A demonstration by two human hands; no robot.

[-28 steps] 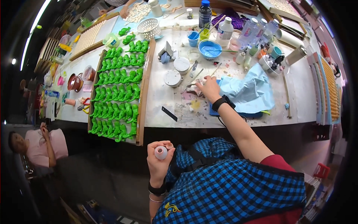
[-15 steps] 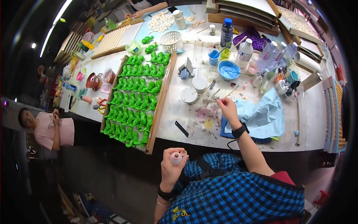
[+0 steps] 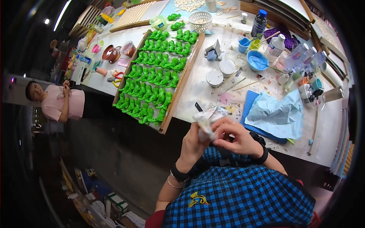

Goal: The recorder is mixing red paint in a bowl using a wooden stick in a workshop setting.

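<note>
In front of my apron, just off the table's near edge, both hands meet around a crumpled, paint-stained whitish cloth [image 3: 206, 122]. My left hand [image 3: 193, 143] is closed on the cloth from the left. From the right, my right hand [image 3: 236, 137] presses against it with bent fingers, thumb and forefinger close together. The small pale bottle-like piece seen in my left hand earlier is hidden or blended into the cloth. Behind my hands lies a flat black strip [image 3: 198, 107] on the table.
A wooden tray [image 3: 184, 81] of green figurines [image 3: 152, 76] stands left. Brushes [image 3: 232, 84], two round grey-white lids [image 3: 227, 67], a blue paint bowl [image 3: 257, 60] and bottles [image 3: 298, 55] are behind. Light-blue crumpled sheet [image 3: 277, 114] is at right. A person [image 3: 62, 100] stands far left.
My right hand has come from the tabletop to meet my left, and the stained cloth is now between them. My left hand has risen to the right. The whole view has shifted.
</note>
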